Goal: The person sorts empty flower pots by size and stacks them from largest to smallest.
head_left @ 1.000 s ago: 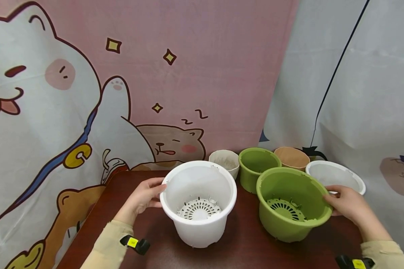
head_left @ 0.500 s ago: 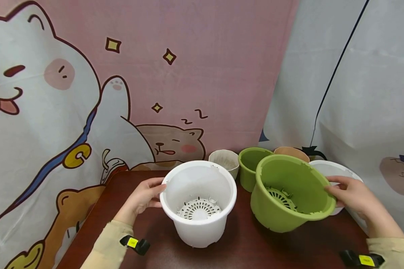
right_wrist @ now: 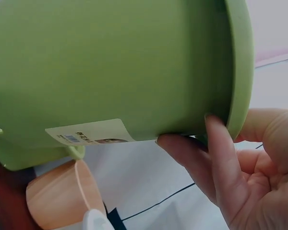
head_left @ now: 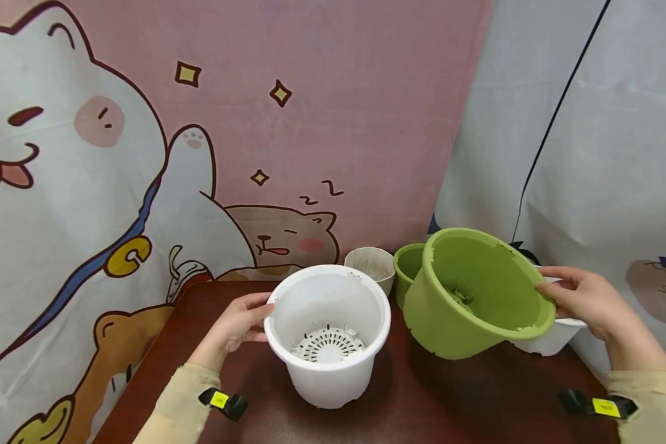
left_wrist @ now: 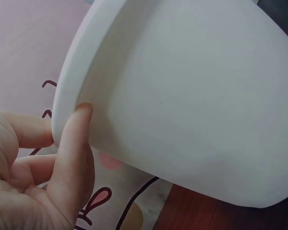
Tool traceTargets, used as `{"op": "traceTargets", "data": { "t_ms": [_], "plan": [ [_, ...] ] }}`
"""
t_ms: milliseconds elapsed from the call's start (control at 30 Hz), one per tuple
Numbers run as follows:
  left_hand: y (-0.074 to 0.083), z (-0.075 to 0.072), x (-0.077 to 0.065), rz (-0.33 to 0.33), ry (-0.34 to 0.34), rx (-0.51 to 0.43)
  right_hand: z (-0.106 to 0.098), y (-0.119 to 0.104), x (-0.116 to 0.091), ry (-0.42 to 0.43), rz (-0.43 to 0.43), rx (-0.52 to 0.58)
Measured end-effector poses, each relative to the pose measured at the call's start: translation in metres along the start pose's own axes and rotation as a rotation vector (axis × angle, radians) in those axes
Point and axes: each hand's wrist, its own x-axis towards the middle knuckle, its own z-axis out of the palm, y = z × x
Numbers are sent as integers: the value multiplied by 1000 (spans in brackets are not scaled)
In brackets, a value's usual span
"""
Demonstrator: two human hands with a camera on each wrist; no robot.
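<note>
In the head view a white plastic flowerpot (head_left: 333, 385) with a slotted base stands upright at the middle of the table. My left hand (head_left: 243, 322) pinches its left rim; the left wrist view shows a finger lying against the pot's wall (left_wrist: 192, 105) under the lip. To the right, my right hand (head_left: 591, 302) grips the rim of a green flowerpot (head_left: 449, 320), which is tilted with its mouth toward the right. In the right wrist view the fingers (right_wrist: 225, 167) curl around the green rim, and a paper label (right_wrist: 93, 133) shows on the pot's side.
Behind the held green pot are a second green pot (head_left: 405, 265) and another white pot (head_left: 552, 338), both partly covered. A small off-white pot (head_left: 369, 264) stands at the back. The right wrist view shows a terracotta-coloured pot (right_wrist: 60, 196). Printed cloth (head_left: 361, 123) hangs behind the table.
My right hand has raised the green pot toward the back and tipped it further, so it now hides the terracotta pot in the head view. My left hand and the white pot have stayed put.
</note>
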Motion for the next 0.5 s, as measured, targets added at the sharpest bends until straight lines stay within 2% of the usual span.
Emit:
{"op": "traceTargets", "data": {
  "t_ms": [267,500],
  "plan": [
    [1,0,-1,-1,3,2,-11,-11,9,-7,-29,160],
    [0,0,-1,1,4,8,-17,-24,20,-12,-17,183]
  ]
}}
